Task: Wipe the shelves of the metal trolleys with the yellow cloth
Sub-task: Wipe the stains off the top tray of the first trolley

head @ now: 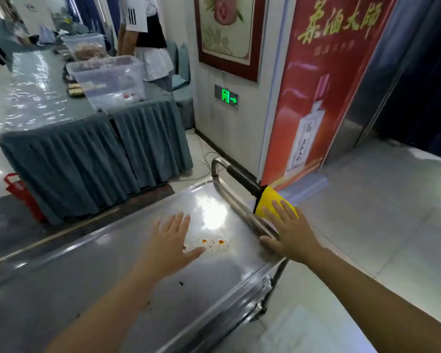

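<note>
On the trolley's handle, at the far right end of the top shelf, the yellow cloth (266, 200) hangs draped over the bar just below the black grip (242, 177). It looks light, soft and limp, so it should lift off with a simple pinch of the fold or a gathering of the loose edge; nothing pins it but its own drape. The right hand (289, 231) lies with fingers straight and slightly spread, fingertips touching the lower part of the cloth and the thumb resting by the shelf's raised rim; it has not closed on anything. The left hand (169, 242) is also flat and spread, over the middle of the shelf (87, 289), though whether it presses the steel or floats just above it is hard to tell. The shelf is smooth, shiny sheet metal, likely slippery, with orange-red spots and crumbs (215, 242) just beyond the left thumb and a few dark specks nearer the person. These are the obvious first target, and may need some pressure if they are dried on. Beyond the trolley stands a table (69, 159) skirted in grey cloth, carrying clear plastic bins (107, 80); a red crate (23, 193) sits on the floor by it, another person stands behind, and a red poster (323, 98) covers the wall to the right. None of this blocks the reach to the cloth.
</note>
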{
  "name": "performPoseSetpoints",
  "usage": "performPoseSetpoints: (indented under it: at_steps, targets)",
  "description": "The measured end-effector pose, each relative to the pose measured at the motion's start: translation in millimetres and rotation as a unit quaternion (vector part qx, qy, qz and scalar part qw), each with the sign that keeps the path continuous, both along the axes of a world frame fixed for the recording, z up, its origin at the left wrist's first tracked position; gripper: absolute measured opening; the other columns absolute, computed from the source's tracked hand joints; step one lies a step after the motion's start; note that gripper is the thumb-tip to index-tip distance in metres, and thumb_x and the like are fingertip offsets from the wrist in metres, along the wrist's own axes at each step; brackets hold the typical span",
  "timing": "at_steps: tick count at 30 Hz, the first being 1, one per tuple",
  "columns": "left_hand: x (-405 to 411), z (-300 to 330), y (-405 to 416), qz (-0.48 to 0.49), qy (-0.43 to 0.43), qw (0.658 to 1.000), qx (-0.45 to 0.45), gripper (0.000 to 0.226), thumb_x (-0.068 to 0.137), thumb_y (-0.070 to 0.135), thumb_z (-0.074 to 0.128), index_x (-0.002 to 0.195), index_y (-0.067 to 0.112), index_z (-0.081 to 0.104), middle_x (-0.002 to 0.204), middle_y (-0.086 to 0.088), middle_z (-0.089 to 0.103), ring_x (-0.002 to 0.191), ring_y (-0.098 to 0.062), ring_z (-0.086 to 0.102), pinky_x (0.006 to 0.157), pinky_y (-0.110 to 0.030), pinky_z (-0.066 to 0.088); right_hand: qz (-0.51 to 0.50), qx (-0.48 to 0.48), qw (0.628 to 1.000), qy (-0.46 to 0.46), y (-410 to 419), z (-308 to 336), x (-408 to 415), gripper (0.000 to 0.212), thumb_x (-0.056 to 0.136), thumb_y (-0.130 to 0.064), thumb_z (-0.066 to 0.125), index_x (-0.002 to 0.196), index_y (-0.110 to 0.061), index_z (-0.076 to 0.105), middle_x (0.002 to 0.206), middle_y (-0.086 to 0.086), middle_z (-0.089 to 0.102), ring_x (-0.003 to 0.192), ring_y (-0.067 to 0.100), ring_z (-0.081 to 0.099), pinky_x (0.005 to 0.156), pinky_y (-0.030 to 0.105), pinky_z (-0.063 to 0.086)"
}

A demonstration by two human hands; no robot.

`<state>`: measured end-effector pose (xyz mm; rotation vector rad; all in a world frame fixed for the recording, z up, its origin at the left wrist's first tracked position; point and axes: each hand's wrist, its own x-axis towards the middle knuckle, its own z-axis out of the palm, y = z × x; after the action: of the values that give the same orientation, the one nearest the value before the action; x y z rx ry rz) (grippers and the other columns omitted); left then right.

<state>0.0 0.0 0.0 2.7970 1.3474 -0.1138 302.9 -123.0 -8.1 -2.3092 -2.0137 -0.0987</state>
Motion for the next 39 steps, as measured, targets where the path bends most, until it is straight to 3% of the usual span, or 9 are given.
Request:
performPoseSetpoints:
  at_steps: [6,14,20,23,25,29,32,36,39]
  targets:
    - [91.1,-34.3,12.6,-0.042,0.009,0.998,-0.036,0.090,0.085,0.078,0.017,0.154,0.024,-0.002,0.162,0.000,-0.004,0.149,-0.019,-0.003,0.120,-0.047,-0.002,0.012,-0.094,0.995,-0.013,3.2,-43.2,65.7,0.091,0.078,-0.057,0.063,0.151,-0.023,0.020,0.159,0.013,0.008,0.144,0.038,0.018,0.108,0.052,0.027]
    - [170.5,-61.7,21.4,-0.071,0.028,0.995,-0.060,0.086,0.090,0.071,0.026,0.153,0.023,-0.008,0.162,-0.001,-0.006,0.149,-0.020,-0.005,0.119,-0.044,-0.002,0.121,0.043,0.992,0.019,18.9,-56.7,102.9,0.084,0.049,-0.007,0.088,0.127,-0.017,0.061,0.135,0.019,0.054,0.112,0.041,0.060,0.079,0.044,0.055]
    - [190.5,-61.6,21.6,-0.074,-0.024,0.994,-0.077,0.084,0.091,0.062,0.042,0.151,0.034,-0.010,0.163,-0.002,0.001,0.149,-0.022,0.005,0.119,-0.043,0.007,0.111,0.078,0.968,0.211,35.8,-24.3,103.8,0.046,0.083,-0.007,0.056,0.129,-0.011,0.058,0.132,0.016,0.057,0.106,0.039,0.062,0.085,0.045,0.054]
    - [190.3,-53.8,24.7,-0.030,-0.097,0.988,-0.118,0.091,0.087,0.060,0.055,0.151,0.038,-0.005,0.162,-0.002,0.008,0.148,-0.023,0.014,0.117,-0.041,0.019,0.086,0.095,0.946,0.299,41.4,6.6,101.2,0.044,0.090,-0.025,0.044,0.133,-0.028,0.052,0.128,-0.005,0.061,0.108,0.017,0.061,0.083,0.021,0.044]
    - [189.3,-44.4,25.2,0.018,-0.175,0.973,-0.151,0.101,0.079,0.060,0.066,0.152,0.035,0.001,0.162,0.000,0.013,0.146,-0.021,0.020,0.115,-0.037,0.024,0.102,0.090,0.936,0.324,45.4,28.6,95.0,0.033,0.096,-0.035,0.035,0.126,-0.041,0.049,0.118,-0.022,0.061,0.101,-0.004,0.056,0.079,0.007,0.038]
    - [191.0,-15.2,23.4,0.042,-0.315,0.928,-0.194,0.108,0.069,0.061,0.075,0.152,0.032,0.013,0.157,0.004,0.028,0.142,-0.015,0.030,0.115,-0.040,0.031,0.115,0.060,0.924,0.359,57.2,56.5,81.6,0.031,0.095,-0.045,0.036,0.124,-0.044,0.046,0.110,-0.016,0.065,0.094,0.004,0.059,0.074,0.013,0.044]
    - [179.7,4.3,16.1,-0.015,-0.417,0.883,-0.216,0.082,0.076,0.049,0.076,0.145,0.034,0.034,0.146,0.012,0.044,0.132,-0.008,0.043,0.109,-0.036,0.040,0.118,0.069,0.889,0.437,63.9,72.1,68.8,0.031,0.094,-0.041,0.038,0.123,-0.041,0.049,0.109,-0.013,0.065,0.096,0.004,0.060,0.080,0.020,0.050]
    - [149.0,29.0,2.6,0.028,-0.460,0.839,-0.289,0.069,0.072,0.063,0.070,0.132,0.055,0.038,0.126,0.036,0.049,0.117,0.001,0.052,0.083,-0.015,0.051,0.106,0.058,0.847,0.518,73.2,79.8,47.9,0.024,0.097,-0.037,0.045,0.119,-0.038,0.054,0.110,-0.020,0.062,0.103,0.001,0.058,0.089,0.031,0.050]
    - [125.9,35.5,-2.4,0.039,-0.463,0.820,-0.336,0.079,0.064,0.070,0.071,0.134,0.048,0.040,0.122,0.032,0.053,0.112,0.001,0.056,0.081,-0.019,0.054,0.109,0.048,0.834,0.538,78.4,78.6,22.8,0.022,0.095,-0.040,0.047,0.116,-0.041,0.055,0.108,-0.023,0.061,0.102,-0.003,0.056,0.088,0.029,0.049]
